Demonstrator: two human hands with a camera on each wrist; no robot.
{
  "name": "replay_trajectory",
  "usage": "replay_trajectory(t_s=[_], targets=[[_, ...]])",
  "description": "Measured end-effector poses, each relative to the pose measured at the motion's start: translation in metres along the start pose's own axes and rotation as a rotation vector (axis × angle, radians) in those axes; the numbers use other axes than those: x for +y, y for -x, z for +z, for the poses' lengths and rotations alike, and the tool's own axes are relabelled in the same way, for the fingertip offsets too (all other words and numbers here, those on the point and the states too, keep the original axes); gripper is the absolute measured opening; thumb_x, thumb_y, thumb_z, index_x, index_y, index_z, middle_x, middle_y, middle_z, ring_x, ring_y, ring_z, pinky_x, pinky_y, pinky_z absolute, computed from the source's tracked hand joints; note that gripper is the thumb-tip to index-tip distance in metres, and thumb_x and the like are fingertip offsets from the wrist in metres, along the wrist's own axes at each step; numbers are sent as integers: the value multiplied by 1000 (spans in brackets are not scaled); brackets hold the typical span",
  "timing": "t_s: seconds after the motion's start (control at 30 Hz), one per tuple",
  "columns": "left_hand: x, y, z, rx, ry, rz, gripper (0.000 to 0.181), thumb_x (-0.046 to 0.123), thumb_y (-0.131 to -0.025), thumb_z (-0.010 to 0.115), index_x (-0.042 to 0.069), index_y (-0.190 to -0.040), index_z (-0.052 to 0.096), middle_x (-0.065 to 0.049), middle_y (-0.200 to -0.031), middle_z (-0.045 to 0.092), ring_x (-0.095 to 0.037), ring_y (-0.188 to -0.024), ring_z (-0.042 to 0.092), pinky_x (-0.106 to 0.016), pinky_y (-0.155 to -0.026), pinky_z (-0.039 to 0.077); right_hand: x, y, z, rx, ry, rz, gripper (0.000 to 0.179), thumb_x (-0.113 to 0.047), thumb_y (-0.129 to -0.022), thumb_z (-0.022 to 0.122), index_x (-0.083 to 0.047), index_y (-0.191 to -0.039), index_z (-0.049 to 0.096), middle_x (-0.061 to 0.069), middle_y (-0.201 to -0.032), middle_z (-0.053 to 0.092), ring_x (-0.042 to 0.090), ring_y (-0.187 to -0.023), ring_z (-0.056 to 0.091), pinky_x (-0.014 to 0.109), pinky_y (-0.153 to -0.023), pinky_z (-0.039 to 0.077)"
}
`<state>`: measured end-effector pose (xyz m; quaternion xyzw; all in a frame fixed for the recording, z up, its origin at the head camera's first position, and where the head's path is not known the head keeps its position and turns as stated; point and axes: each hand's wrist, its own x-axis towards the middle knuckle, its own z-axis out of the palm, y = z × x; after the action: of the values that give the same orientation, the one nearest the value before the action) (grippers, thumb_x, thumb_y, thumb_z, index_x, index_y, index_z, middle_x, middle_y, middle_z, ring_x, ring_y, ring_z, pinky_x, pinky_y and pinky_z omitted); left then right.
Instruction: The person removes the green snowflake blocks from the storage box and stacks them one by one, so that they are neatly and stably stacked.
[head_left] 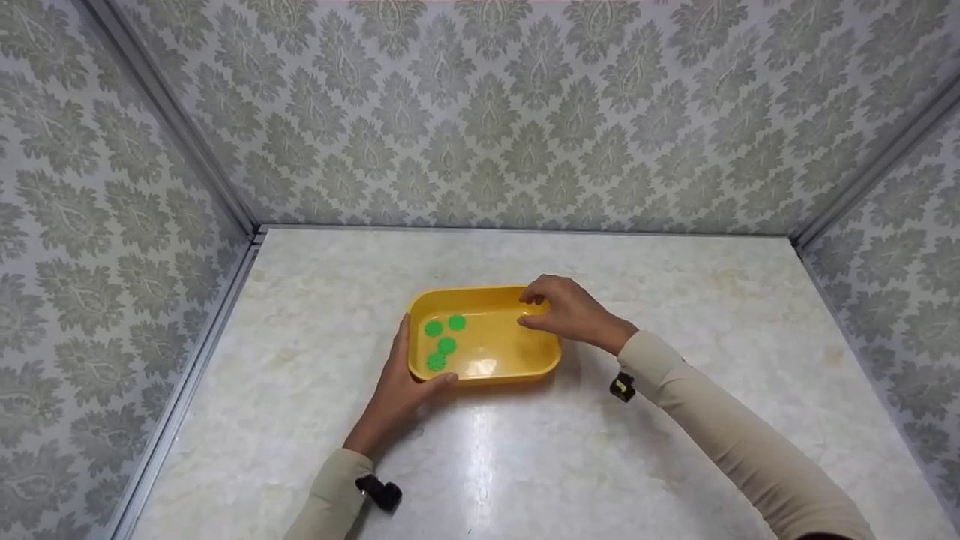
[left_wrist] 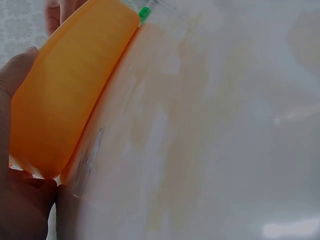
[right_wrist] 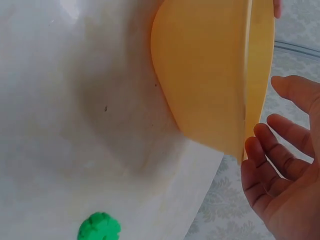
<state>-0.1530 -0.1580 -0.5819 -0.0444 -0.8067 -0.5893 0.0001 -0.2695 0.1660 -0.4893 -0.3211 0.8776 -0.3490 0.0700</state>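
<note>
A yellow plastic tub (head_left: 517, 352) stands on the table, with several green round pieces with bumpy edges (head_left: 446, 345) at its left end. My left hand (head_left: 401, 382) grips the tub's near left corner, thumb along the front rim and fingers on the left side. Over the tub's right end is my right hand (head_left: 570, 307), its fingers loosely bent and the thumb apart, with nothing visible between them. Another green piece (right_wrist: 99, 227) lies on the table outside the tub in the right wrist view; the head view does not show it.
The pale marbled table (head_left: 300, 390) is bounded by patterned wall panels (head_left: 487, 112) at the back and both sides. A metal edge strip (head_left: 187, 390) runs along the left side. Each sleeve carries a small black camera (head_left: 622, 386) at the wrist.
</note>
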Motion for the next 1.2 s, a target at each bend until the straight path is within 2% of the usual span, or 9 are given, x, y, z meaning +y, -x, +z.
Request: replay_trajectory(t_s=[0.27, 0.47, 0.77, 1.2], targets=[[1, -1, 0, -6, -4, -19, 130, 35, -90, 94, 21, -179, 0, -4, -185, 10, -25, -169, 15, -54, -136, 13, -9, -16, 13, -25, 45, -30, 34, -19, -98, 87, 2, -123, 79, 18, -115, 76, 34, -106, 69, 48, -97, 57], [2, -1, -1, 0, 4, -37, 130, 36, -90, 94, 23, -179, 0, -2, -185, 11, -23, -168, 16, -53, -136, 14, -18, -28, 20, -88, 31, -23, 39, -21, -100, 84, 3, -129, 77, 22, -120, 75, 38, -110, 69, 49, -98, 57], [2, -1, -2, -3, 8, -23, 130, 34, -91, 94, 24, -179, 0, -2, -184, 12, -24, -167, 18, -54, -135, 14, -22, -43, 30, -154, 64, -49, 41, -26, -102, 81, 1, -132, 76, 18, -124, 75, 31, -110, 70, 46, -98, 59], [-2, 0, 0, -11, 35, 11, 129, 30, -91, 94, 23, -179, 0, -4, -185, 10, -26, -168, 17, -54, -135, 14, -29, -60, 37, -242, 92, -81, 39, -26, -102, 80, -1, -131, 77, 17, -126, 76, 31, -105, 72, 44, -91, 60]])
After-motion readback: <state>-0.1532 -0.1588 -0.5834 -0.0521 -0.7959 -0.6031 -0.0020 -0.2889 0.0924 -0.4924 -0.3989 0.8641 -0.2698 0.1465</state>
